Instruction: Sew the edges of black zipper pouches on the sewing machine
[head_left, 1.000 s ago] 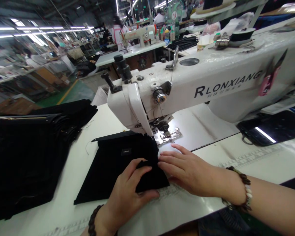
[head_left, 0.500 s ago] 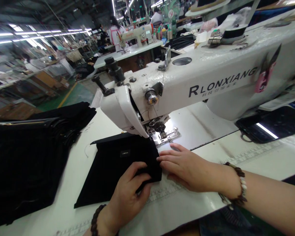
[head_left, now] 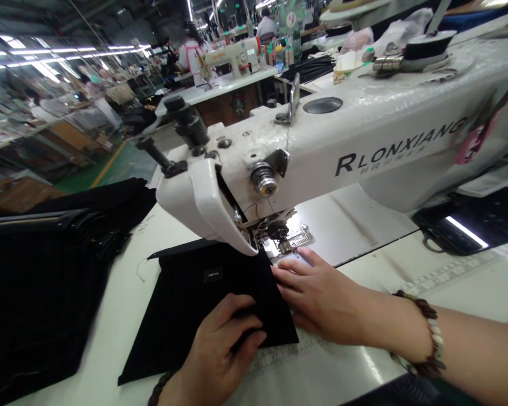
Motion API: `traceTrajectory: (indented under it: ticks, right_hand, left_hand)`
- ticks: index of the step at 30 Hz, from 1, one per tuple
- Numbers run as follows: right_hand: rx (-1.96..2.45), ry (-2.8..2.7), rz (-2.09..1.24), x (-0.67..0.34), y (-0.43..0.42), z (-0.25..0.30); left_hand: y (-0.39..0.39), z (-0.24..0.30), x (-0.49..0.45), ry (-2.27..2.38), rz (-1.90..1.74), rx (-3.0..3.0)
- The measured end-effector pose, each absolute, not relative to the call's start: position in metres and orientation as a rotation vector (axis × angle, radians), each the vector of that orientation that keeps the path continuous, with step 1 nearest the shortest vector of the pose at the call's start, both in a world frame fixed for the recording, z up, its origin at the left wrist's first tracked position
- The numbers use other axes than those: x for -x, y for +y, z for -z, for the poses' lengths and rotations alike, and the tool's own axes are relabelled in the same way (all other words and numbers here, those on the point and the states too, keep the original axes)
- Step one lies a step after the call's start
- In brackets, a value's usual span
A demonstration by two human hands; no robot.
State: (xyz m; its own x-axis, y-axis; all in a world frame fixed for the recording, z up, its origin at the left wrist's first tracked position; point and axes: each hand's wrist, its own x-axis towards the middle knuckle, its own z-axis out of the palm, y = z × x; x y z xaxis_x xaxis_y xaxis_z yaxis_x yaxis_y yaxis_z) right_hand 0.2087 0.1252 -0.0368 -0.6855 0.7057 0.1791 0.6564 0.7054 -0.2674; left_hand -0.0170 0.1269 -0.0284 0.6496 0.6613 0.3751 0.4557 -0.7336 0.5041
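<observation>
A flat black fabric piece (head_left: 173,316) with a small dark label (head_left: 213,274) lies on the white sewing table. Its upper right edge reaches under the head of a white sewing machine (head_left: 313,152), beside the presser foot (head_left: 284,243). My left hand (head_left: 226,344) rests on the lower part of the piece, fingers bent and thumb curled in near the lower edge. Along the right edge lies my right hand (head_left: 322,290), flat with fingers stretched out, fingertips close to the presser foot. The needle's contact with the fabric is hidden.
A pile of black pieces (head_left: 38,282) lies at the left. A dark glossy phone-like object (head_left: 469,220) sits at the right, under the machine arm. Pink-handled snips (head_left: 476,141) hang on the arm. Further back a person stands by another sewing machine (head_left: 232,56).
My view has come closer to the machine. The fabric's lower right corner has shifted right and towards me. My right fingertips sit nearer the presser foot; the left hand stays on the fabric.
</observation>
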Motion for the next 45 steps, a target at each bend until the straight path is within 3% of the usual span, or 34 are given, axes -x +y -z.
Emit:
traceTrajectory:
  ticks: [7, 16, 24, 45]
  right_hand:
    - [1.055, -2.677, -0.216, -0.215, 0.111, 0.038]
    - [0.98, -2.653, -0.406, -0.228, 0.075, 0.034]
    - [0.868, -2.642, -0.548, -0.23, 0.077, 0.036]
    - [0.809, -2.606, -0.426, -0.228, 0.073, 0.024]
  left_hand:
    - [0.127, 0.033, 0.017, 0.765, -0.708, -2.593]
    - [0.123, 0.036, 0.012, 0.798, -0.588, -2.77]
    - [0.114, 0.031, 0.001, 0.689, -0.73, -2.943]
    - [0.115, 0.036, 0.0, 0.448, -0.688, -2.892]
